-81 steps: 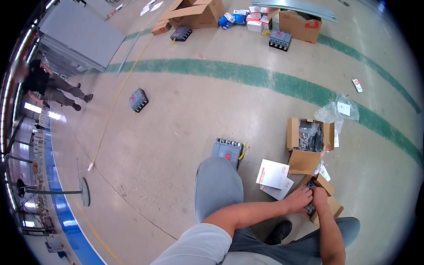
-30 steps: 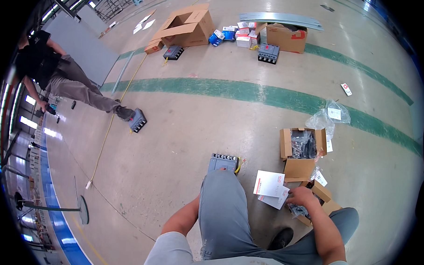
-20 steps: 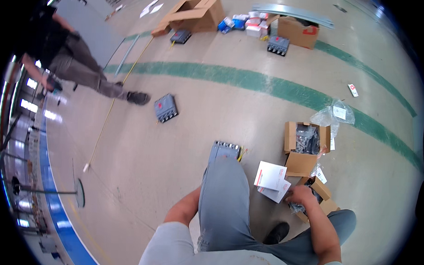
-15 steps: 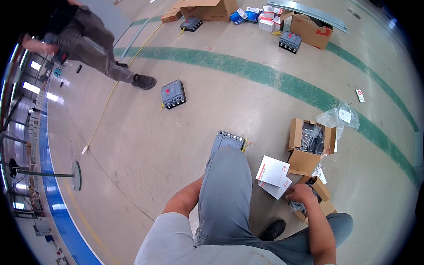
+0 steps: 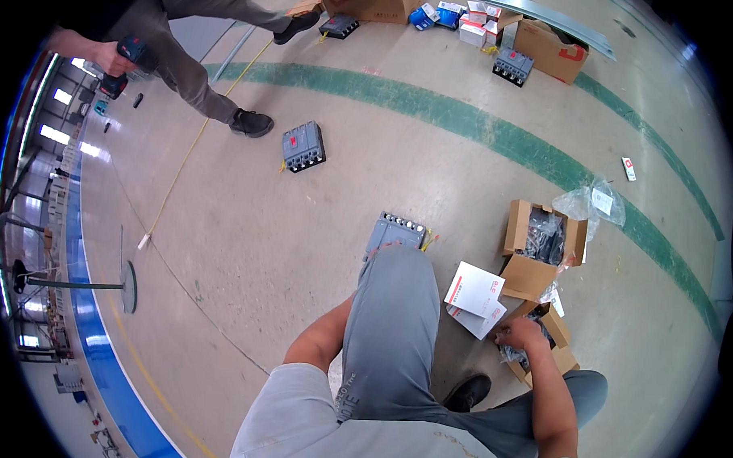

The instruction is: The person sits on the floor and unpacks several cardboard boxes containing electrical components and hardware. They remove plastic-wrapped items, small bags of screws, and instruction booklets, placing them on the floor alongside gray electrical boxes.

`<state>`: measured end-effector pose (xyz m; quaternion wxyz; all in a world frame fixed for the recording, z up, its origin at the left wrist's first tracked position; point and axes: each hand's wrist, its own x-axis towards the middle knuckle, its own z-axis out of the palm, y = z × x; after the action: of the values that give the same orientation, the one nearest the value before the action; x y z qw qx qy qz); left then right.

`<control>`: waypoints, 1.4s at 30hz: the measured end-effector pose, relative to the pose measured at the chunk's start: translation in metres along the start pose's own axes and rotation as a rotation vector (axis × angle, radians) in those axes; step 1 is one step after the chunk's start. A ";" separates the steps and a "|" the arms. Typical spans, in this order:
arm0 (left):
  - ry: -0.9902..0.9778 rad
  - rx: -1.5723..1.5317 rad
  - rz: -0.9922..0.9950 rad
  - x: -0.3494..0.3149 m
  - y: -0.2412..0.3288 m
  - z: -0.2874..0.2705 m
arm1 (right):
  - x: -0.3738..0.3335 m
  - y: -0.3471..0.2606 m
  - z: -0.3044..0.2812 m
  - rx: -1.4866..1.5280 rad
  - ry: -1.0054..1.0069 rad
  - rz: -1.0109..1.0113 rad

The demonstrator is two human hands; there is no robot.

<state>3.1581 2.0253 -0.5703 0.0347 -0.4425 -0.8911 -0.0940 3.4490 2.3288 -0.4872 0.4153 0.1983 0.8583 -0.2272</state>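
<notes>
My right hand is at the near small cardboard box, its fingers curled together beside clear plastic wrapping. What they hold, if anything, is too small to make out. My left forearm reaches forward behind my raised knee, which hides the left hand. Just beyond that knee lies a grey circuit breaker with a row of terminals and thin yellow wires, partly covered by the knee. Two white printed cards or booklets overlap on the floor between the breaker and the box.
Another open carton holds plastic-wrapped dark parts, with a clear bag beside it. More breakers lie farther off. A co-worker's shoe and power drill are at the upper left. A yellow cord crosses the floor.
The co-worker has stepped, with one leg now swung out to the right and the drill in clearer view. My right hand stays at the box. The view has shifted slightly.
</notes>
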 end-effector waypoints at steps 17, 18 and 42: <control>-0.164 -0.110 -0.023 0.029 -0.055 0.019 | -0.013 0.015 -0.020 0.156 0.120 0.075; -0.155 -0.097 -0.037 0.028 -0.065 0.023 | -0.017 0.014 -0.030 0.183 0.133 0.097; -0.302 -0.234 -0.020 0.049 -0.067 0.004 | 0.136 0.042 -0.100 0.474 1.116 0.175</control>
<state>3.0754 2.0249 -0.5762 -0.1520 -0.4439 -0.8735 -0.1300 3.3306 2.4395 -0.5507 -0.1352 0.4441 0.8529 -0.2388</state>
